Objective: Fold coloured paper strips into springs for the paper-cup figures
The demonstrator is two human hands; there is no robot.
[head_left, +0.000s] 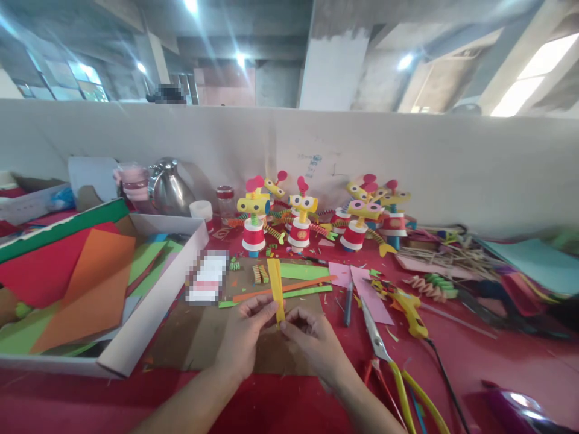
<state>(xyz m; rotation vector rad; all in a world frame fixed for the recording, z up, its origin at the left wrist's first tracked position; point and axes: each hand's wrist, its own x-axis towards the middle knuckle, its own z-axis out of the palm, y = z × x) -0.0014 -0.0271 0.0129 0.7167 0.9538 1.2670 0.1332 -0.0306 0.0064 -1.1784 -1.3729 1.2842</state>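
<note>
A yellow paper strip (276, 283) stands upright between my hands, over a brown cardboard sheet (190, 340). My left hand (251, 328) pinches it at its left side, thumb against the paper. Lower down, my right hand (312, 337) grips the strip's bottom end between thumb and fingers. Just behind lie an orange paper strip (298, 286) and a light green strip (307, 291). Small folded paper springs (260, 274) rest on the cardboard near the strip's top. Some of my curled fingers are hidden behind the paper and the hands.
Several paper-cup figures (301, 232) stand at the back. To the right lie scissors (377, 337), a dark pen (348, 304) and a yellow glue gun (412, 313) with a cord. A white box (158, 292) of coloured paper is on the left, a metal jug (172, 190) behind it.
</note>
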